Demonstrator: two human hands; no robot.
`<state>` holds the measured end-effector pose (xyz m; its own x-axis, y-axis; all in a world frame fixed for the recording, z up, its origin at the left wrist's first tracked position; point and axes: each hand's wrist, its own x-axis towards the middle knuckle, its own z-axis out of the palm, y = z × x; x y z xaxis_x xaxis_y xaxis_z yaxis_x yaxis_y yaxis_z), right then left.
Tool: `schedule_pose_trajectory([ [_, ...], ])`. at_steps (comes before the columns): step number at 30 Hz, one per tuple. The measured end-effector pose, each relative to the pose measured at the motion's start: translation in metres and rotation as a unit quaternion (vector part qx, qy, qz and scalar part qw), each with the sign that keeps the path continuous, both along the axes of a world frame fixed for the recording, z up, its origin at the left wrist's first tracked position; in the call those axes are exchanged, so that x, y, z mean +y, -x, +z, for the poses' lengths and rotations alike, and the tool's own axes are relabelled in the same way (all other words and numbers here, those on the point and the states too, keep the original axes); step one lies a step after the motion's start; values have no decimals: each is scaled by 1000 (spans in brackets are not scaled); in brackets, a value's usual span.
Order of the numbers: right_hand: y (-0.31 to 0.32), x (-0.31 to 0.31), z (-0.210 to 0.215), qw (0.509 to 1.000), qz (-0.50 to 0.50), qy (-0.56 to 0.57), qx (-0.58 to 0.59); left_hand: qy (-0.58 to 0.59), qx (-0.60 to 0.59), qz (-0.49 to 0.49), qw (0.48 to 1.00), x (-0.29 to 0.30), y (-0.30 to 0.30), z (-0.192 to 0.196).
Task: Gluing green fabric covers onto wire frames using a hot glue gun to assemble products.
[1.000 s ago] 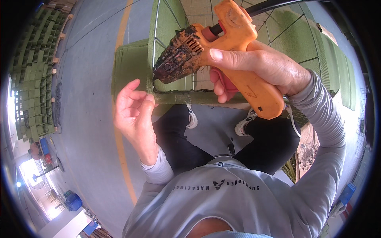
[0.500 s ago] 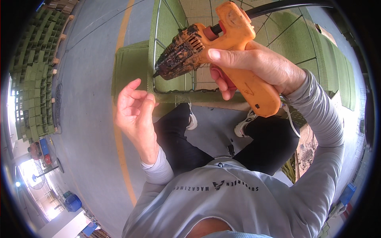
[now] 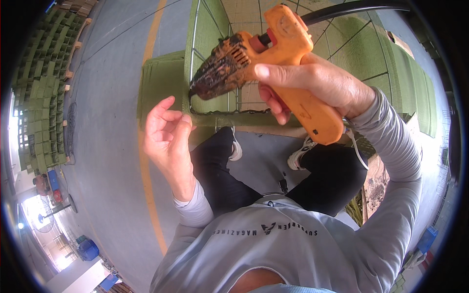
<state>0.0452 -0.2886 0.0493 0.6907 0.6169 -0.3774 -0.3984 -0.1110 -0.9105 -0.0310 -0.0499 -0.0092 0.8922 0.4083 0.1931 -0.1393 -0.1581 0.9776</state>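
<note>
My right hand (image 3: 317, 80) is wrapped round the handle of an orange hot glue gun (image 3: 312, 115), its thumb along the side. The gun's front is caked in dark, blackened glue. Its nozzle points down-left and sits against the left edge of a wire frame (image 3: 194, 58) lined with green mesh fabric (image 3: 210, 24). Below the nozzle, a dark bead of glue (image 3: 229, 112) runs along the near edge of the frame. Beside that near-left corner is my left hand (image 3: 168, 141), fingers loosely curled and apart, thumb close to the fabric edge. Whether it touches the fabric, I cannot tell.
A black hose or cable (image 3: 356, 7) arches behind the gun, and a white cord (image 3: 359, 151) hangs below its handle. Green sheets (image 3: 163, 83) lie left of the frame. Stacked green pieces (image 3: 41, 97) stand far left, past a yellow floor line (image 3: 146, 180).
The glue gun has shifted slightly downward, its nozzle now lower along the frame's left edge. My left hand has barely moved.
</note>
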Motion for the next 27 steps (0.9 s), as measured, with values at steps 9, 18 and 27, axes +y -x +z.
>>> schedule_pose_trajectory([
  [9,-9,2,-4,998,-45,-17,-27,-5,-4,-15,1000,2,-1,-1],
  [18,-15,0,-5,998,-37,-18,-42,-5,-3,-16,1000,2,-1,0],
  [27,-23,1,-10,997,-52,-6,-61,-5,-6,-21,1000,3,-1,0],
])
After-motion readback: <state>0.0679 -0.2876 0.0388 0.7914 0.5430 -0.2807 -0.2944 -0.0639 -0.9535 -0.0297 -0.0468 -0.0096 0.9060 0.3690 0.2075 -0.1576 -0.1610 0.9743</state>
